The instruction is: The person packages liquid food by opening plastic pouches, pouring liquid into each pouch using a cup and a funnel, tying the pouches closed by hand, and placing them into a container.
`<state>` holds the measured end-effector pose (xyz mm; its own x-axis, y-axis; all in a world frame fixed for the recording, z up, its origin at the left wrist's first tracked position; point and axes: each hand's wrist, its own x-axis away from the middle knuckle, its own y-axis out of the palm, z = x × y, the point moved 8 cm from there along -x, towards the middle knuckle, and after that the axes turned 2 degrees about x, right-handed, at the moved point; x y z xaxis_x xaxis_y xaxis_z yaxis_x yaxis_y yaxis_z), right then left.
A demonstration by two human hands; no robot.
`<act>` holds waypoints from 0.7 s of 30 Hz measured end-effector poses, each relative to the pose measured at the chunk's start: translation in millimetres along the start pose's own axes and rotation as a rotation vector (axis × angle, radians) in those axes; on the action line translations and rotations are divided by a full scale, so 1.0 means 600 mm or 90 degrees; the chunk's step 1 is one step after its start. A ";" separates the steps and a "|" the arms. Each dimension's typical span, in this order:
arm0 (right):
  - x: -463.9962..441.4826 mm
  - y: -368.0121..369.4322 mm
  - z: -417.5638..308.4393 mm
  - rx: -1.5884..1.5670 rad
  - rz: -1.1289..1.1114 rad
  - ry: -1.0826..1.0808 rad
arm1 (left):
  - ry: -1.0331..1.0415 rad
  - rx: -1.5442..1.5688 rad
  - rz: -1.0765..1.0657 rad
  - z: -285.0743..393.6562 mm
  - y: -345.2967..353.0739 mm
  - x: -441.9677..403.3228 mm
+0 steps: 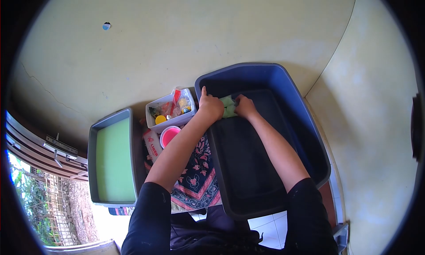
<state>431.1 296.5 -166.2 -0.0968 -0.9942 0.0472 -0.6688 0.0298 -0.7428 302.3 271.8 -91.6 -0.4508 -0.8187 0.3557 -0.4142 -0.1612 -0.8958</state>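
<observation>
A small pale green bundle, soft-looking and in a few sections, lies at the left inner side of the large dark grey tub. My left hand is curled against its left end, with one digit pointing up by the tub's rim. On the other end, my right hand has its fingers bent and pressed together. The fingertips of both hands are partly hidden, and I cannot make out what the bundle is made of.
Left stands a grey tray filled with something pale green. Between the tubs are a white box of packets, a pink-topped round container, a white carton and a patterned cloth. Walls rise behind and right.
</observation>
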 end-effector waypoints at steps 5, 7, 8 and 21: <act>-0.011 0.008 0.011 0.024 -0.008 -0.020 | 0.004 -0.031 0.008 0.004 0.000 0.003; -0.018 0.011 0.018 0.016 0.028 -0.023 | -0.001 -0.040 0.010 0.005 -0.003 0.005; -0.022 0.008 0.021 0.007 0.064 -0.024 | -0.008 -0.040 0.005 0.004 -0.004 0.006; 0.007 -0.038 0.000 0.043 0.073 -0.013 | 0.000 0.196 0.211 -0.019 -0.027 0.047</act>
<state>445.7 291.6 -148.8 -0.1544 -0.9865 -0.0538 -0.6034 0.1373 -0.7855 287.2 257.5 -64.0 -0.5189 -0.8541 0.0355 0.0076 -0.0462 -0.9989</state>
